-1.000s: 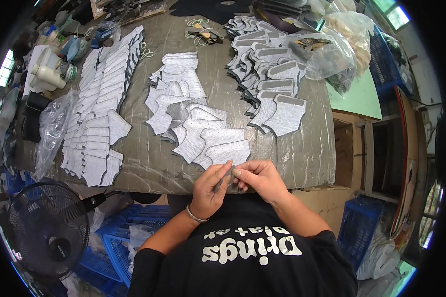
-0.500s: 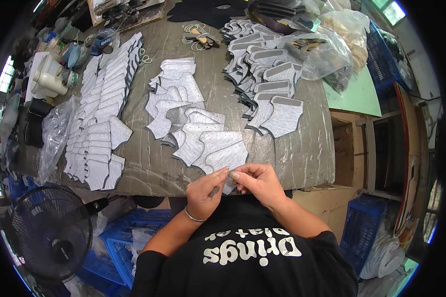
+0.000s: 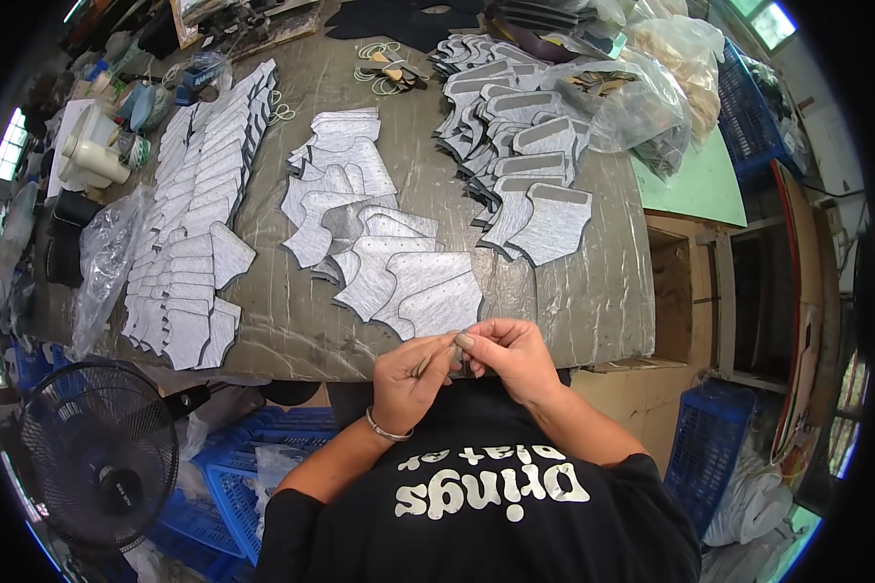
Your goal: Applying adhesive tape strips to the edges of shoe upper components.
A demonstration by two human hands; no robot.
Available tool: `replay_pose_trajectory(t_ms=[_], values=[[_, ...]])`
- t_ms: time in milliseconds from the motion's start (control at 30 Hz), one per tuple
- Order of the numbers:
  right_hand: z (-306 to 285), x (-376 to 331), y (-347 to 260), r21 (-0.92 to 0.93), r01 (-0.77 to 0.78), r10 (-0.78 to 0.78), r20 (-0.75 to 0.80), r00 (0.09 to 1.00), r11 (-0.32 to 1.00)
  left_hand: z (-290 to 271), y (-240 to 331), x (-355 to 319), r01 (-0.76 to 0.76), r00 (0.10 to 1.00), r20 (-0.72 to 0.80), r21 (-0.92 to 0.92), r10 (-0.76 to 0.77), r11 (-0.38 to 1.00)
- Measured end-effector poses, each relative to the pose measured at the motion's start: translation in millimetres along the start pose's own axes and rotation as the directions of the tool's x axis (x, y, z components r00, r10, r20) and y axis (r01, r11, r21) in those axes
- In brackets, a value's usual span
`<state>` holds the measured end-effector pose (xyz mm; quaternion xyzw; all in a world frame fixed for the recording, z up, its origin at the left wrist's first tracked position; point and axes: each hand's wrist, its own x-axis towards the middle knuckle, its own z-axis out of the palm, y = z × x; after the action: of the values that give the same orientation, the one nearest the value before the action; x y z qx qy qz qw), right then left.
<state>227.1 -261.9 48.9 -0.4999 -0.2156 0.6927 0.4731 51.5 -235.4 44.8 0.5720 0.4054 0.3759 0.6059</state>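
Speckled grey cut pieces (image 3: 428, 291) are covering the grey-brown table (image 3: 593, 301). Blue crates (image 3: 233, 476) are sitting beside a black fan (image 3: 97, 452).

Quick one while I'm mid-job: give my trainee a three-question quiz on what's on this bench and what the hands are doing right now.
1. True or false: both hands meet at the near edge of the table, pinching one small grey piece between them.
2. Which wrist wears a bracelet? A) left B) right C) neither
3. Fill in: the long row of grey cut pieces lies on the table's ____ side.

Key
1. True: the left hand and right hand are fingertip to fingertip on it.
2. A.
3. Left, just right of the clear plastic bag and beyond the black fan.
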Motion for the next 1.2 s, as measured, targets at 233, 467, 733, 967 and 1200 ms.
replay_pose_trajectory(t_ms=[233,467,733,967,1200], values=[[3,-2,-4,-0.01,0.025,-0.025,0.009,1.0,1.0,4,-15,2,-0.169,0.979,-0.089,0.153,0.184,0.974],[1,1,1,0.0,0.032,-0.032,-0.044,0.998,0.999,-1,-5,12,-0.501,0.836,0.124,0.568,0.534,0.653],[-13,2,-5,-0.021,-0.037,0.039,0.112,0.993,0.999,-11,15,18,-0.196,0.959,0.245,0.224,0.14,0.955],[-36,-15,-9,0.183,0.021,-0.016,-0.031,0.999,0.983,3,5,29,-0.459,0.885,0.227,0.276,0.407,0.845],[-132,-43,-43,-0.213,0.558,-0.566,-0.568,0.598,0.802,2,-1,26,-0.448,0.893,0.093,0.284,0.441,0.847]])
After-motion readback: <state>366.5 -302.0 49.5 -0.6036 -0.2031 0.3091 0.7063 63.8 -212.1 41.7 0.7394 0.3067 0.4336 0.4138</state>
